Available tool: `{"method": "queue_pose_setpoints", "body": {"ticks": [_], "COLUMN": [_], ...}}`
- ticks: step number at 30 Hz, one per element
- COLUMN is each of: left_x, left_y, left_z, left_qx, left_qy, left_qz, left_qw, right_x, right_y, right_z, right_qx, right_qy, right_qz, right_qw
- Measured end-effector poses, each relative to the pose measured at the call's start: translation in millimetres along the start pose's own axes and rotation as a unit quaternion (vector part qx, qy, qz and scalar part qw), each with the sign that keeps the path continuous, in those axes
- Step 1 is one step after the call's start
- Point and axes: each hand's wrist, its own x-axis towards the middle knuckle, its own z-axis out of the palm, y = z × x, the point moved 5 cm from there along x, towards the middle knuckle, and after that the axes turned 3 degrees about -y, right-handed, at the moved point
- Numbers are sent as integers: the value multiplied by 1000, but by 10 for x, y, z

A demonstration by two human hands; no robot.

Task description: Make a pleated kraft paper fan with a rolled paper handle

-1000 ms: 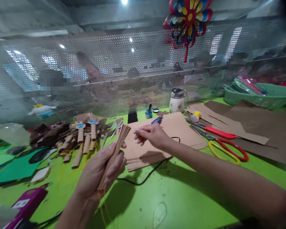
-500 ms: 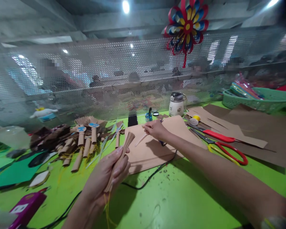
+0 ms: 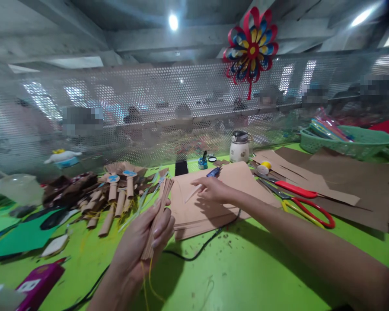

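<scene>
1. Pleated paper bundle [image 3: 164, 192]: it stands tilted in the left hand [image 3: 139, 235], its slightly fanned end above the thumb and fingertips, its narrow end below the fingers. Yellow string [image 3: 145, 283] hangs beneath that end.
2. The left fingers are wrapped around the bundle, with the thumb pressed along its near side.
3. The right hand [image 3: 215, 191] pinches a thin pale strip [image 3: 192, 195] between thumb and fingers; the strip slants down from the fingertips toward the bundle. The exact grip of the other fingers cannot be told.
4. Tan paper sheets [image 3: 236, 179] lie beneath the right fingers, and a blue tool [image 3: 213, 172] lies just beyond them.
5. Left of the left fingers are brown paper tubes [image 3: 106, 220].
6. Well to the right of the right fingers are scissors [image 3: 333, 219]; a black cord [image 3: 194, 259] curves below, on the green table [image 3: 243, 268].
</scene>
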Motion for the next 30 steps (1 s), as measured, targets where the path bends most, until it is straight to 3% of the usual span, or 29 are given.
{"method": "queue_pose_setpoints", "body": {"ticks": [3,6,10,14,20,30], "left_x": [4,17,46,72,100,138], "left_y": [-10,-80,-244,-370,-476,-617], "left_z": [-3,7,67,73,43,37], "left_qx": [18,53,86,138,225,222], "left_qy": [11,24,-2,-11,-18,-40], "left_qz": [17,21,1,8,16,-41], "left_qw": [1000,998,996,990,974,973], "right_x": [-283,-469,-503,-456,-465,-452], "right_y": [-116,-319,-650,-819,-683,-349], "right_z": [-81,-24,77,89,40,21], "right_qx": [50,124,188,175,144,184], "right_qy": [28,3,-15,30,139,176], "right_qz": [8,5,-15,-17,44,115], "right_qw": [998,992,982,984,979,960]}}
